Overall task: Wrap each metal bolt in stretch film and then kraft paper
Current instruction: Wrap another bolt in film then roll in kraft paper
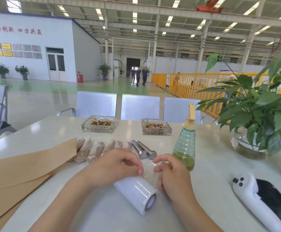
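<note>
Both hands are working the loose end of one roll of stretch film [137,193], which is lying on its side on the white table [211,148] between the wrists. The left hand [118,166] is curling over the far end of the roll, its fingertips pinching the clear film sheet [150,166]. The right hand [171,171] is pinching the same sheet from the other side, thumb and forefinger closing on its edge.

Just beyond the hands, two bare metal bolts [144,149] are lying side by side, touching, heads toward the person. To their left, a row of film-wrapped bolts [96,150] is lying close together; about six are showing, though the exact count is hard to tell. Kraft paper sheets [24,166], at least two stacked, are covering the left of the table and overlapping the row's left end.

Farther back, two glass ashtrays [99,127] are sitting apart. One green spray bottle [185,148] is standing upright just right of the bolts, one potted plant [257,114] beyond it. One phone [277,198] and one white handheld device [253,198] are lying at the near right.
</note>
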